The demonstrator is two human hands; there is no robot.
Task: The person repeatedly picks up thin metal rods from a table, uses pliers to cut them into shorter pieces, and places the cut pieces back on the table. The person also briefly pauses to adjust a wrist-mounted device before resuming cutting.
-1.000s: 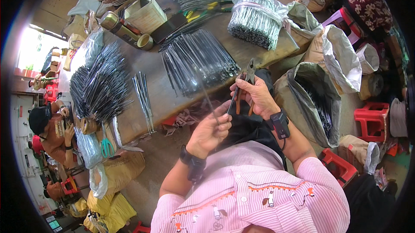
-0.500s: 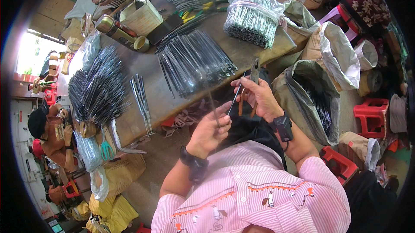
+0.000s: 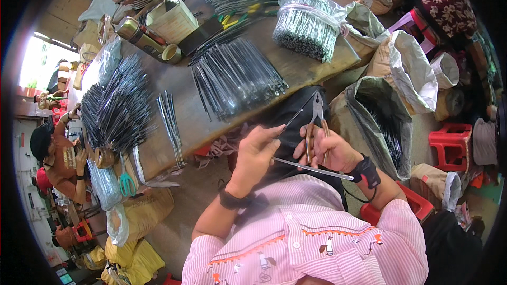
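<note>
My left hand (image 3: 256,153) is closed in a pinch on a thin metal strip (image 3: 311,169), which runs lower right toward my right wrist and ends in a pale tip. A thin dark length (image 3: 296,118) also sticks out above the same fingers; I cannot tell whether both are one piece. My right hand (image 3: 336,150) grips pliers (image 3: 318,108) by their brown handles, jaws pointing up and a little apart. The jaws touch neither length. On the table beyond lies a row of dark thin strips (image 3: 232,81).
The wooden table (image 3: 311,73) holds a strip pile (image 3: 119,108), a few separate strips (image 3: 170,121) and a plastic-wrapped bundle (image 3: 306,23). An open sack (image 3: 380,126) of strips and red stools (image 3: 451,145) stand right. Teal-handled scissors (image 3: 127,184) hang near the table's left edge. Other people sit around.
The pliers have swung away from the strip and opened, my right hand moving right and down. My left hand has risen slightly, and the strip now lies across toward my right wrist.
</note>
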